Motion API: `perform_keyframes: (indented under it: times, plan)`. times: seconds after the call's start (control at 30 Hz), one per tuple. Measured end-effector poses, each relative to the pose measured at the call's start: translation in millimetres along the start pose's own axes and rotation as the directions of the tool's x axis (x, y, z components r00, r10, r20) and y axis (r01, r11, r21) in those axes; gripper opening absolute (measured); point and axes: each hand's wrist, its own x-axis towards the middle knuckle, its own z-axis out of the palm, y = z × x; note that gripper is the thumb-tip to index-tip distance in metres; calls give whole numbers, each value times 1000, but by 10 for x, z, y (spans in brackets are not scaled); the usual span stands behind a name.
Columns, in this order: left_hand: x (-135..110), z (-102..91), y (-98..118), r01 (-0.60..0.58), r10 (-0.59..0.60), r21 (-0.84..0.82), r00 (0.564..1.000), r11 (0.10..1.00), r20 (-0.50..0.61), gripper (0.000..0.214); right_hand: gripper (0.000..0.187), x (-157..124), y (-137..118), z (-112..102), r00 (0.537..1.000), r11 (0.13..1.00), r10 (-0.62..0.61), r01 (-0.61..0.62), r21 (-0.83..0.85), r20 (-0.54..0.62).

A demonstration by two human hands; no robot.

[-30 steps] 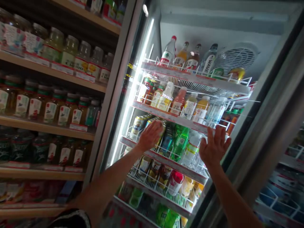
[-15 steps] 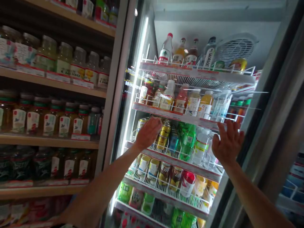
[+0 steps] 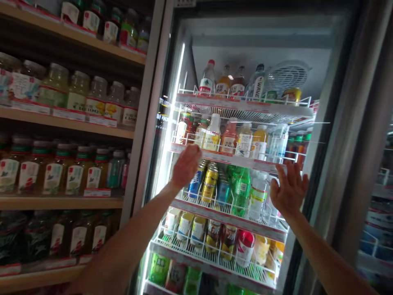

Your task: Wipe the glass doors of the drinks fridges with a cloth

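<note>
Both are empty: flat left hand (image 3: 186, 167), splayed right hand (image 3: 289, 191), facing wire-fronted shelves (image 3: 227, 218).

Bottles (image 3: 53, 174) on shelves (image 3: 61, 203) left of a fridge (image 3: 245, 55), left hand (image 3: 186, 167) and right hand (image 3: 289, 190) before its racks (image 3: 242, 106)

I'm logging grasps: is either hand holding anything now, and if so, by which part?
Nothing is held: the left hand and right hand are both raised, open and empty, before the lit fridge.

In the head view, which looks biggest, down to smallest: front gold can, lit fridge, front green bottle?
1. Lit fridge
2. Front green bottle, taller than the can
3. Front gold can
</note>
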Motion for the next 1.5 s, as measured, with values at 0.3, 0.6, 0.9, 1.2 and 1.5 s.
perform_keyframes:
  times: [0.3, 0.6, 0.9, 1.2, 1.5]
  plan:
    - [305, 211, 277, -34, 34, -50, 999, 998, -2, 46, 52, -9, -3, -8, 1000, 1000, -7, 7, -6, 8]
    - [311, 71, -317, 273, -266, 3, 939, 962, -219, 42, 53, -3, -16, 3, 1000, 1000, 14, -14, -4, 27]
    - [110, 216, 628, -233, 244, -114, 965, 966, 94, 42, 51, 0, 0, -36, 999, 1000, 23, -24, 13, 50]
    - [281, 150, 165, 216, -217, -21, 973, 976, -72, 43, 47, 15, -21, -34, 997, 998, 61, -61, 7, 52]
    - [449, 158, -24, -31, 32, -28, 999, 999, 16, 42, 53, 2, -14, -13, 999, 999, 38, -38, 12, 30]
